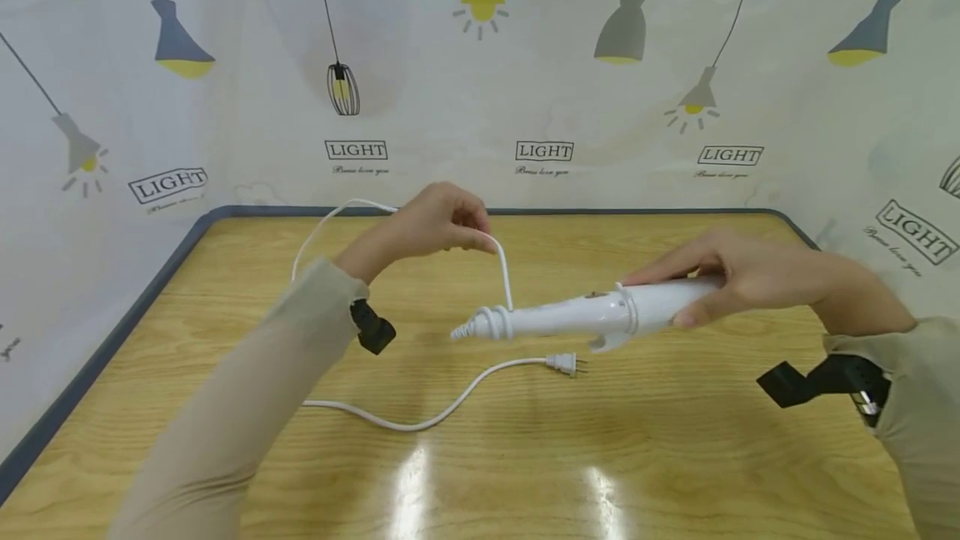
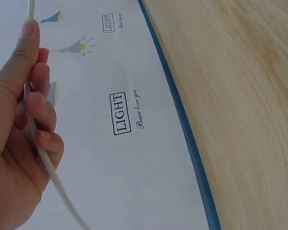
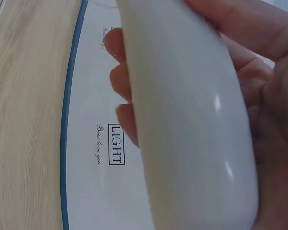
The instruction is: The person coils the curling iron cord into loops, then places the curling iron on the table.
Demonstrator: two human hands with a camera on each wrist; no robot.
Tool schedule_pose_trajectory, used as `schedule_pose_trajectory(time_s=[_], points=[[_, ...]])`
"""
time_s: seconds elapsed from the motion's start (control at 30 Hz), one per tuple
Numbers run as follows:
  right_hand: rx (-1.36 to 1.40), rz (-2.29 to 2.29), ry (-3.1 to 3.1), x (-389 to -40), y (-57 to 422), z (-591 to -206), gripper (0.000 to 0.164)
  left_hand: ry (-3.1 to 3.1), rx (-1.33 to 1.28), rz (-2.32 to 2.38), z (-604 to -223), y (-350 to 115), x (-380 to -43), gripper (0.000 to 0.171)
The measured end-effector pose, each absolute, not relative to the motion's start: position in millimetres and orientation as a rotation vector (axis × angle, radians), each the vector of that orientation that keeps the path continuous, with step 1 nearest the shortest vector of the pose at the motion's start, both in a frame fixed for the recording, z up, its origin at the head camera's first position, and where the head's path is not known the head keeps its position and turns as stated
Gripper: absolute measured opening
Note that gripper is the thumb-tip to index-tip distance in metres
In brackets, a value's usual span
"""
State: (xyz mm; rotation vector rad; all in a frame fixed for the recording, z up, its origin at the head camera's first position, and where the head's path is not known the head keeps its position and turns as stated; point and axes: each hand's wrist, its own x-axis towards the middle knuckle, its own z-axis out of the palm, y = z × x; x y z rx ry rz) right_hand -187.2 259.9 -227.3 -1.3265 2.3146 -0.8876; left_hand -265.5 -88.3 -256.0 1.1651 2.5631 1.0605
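My right hand (image 1: 757, 269) grips the thick end of what looks like a white curling iron (image 1: 558, 317), held nearly level above the table. In the right wrist view its smooth white body (image 3: 187, 120) lies in the palm, with fingers curled round the far side. Up and to the left, my left hand (image 1: 446, 219) pinches the white power cord (image 1: 505, 269). The cord is looped around the narrow handle end, beside the ribbed strain relief (image 1: 462, 329). In the left wrist view the cord (image 2: 57, 179) runs through the curled fingers and trails down.
The cord's two-pin plug (image 1: 562, 364) lies on the wooden table (image 1: 675, 457) below the iron, its cord curving away to the left. A dark blue edge (image 1: 600, 212) borders the table, with a lamp-printed white backdrop (image 1: 450, 90) behind. Both wrists wear black straps.
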Motion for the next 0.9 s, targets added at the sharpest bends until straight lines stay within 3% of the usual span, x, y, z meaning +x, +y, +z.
schedule_pose_trajectory(time_s=[0.23,0.9], points=[[-1.213,-0.827,2.355,-188,254,-230,0.048,2.869,1.076,0.946,-244,-92,-253,0.026],[-1.065,-0.882,2.635,-202,260,-244,0.047,3.128,1.264,1.306,-242,-76,-221,0.014]])
